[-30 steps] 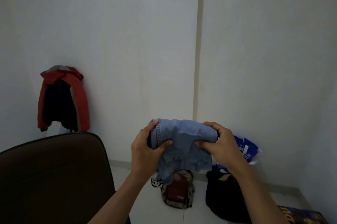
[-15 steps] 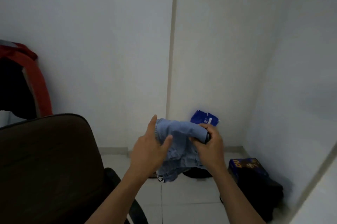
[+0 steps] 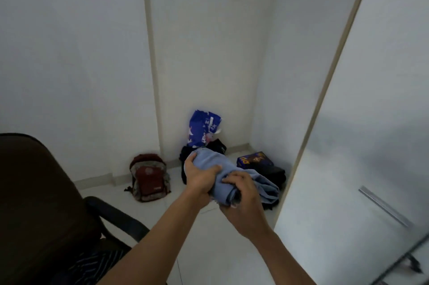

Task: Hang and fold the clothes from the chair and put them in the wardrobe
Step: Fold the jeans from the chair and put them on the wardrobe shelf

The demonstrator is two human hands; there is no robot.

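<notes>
A folded light-blue denim garment (image 3: 216, 164) is held in front of me above the floor. My left hand (image 3: 199, 176) grips its upper left part with the thumb over the top. My right hand (image 3: 241, 191) grips the lower folded end, fingers curled over it. The dark brown office chair (image 3: 34, 203) fills the lower left, with a striped dark cloth (image 3: 92, 263) lying on its seat. A white wardrobe door (image 3: 362, 145) with a metal handle (image 3: 383, 205) stands at the right.
On the white tiled floor by the wall lie a red-and-grey backpack (image 3: 149, 178), a blue plastic bag (image 3: 203, 128), dark clothes (image 3: 275, 173) and a blue box (image 3: 254, 159). The chair's armrest (image 3: 116, 216) juts out toward the middle.
My view has swung right and down: the red jacket on the wall has left the frame and the wardrobe door has come in. Both hands have bundled the denim tighter and carried it rightward.
</notes>
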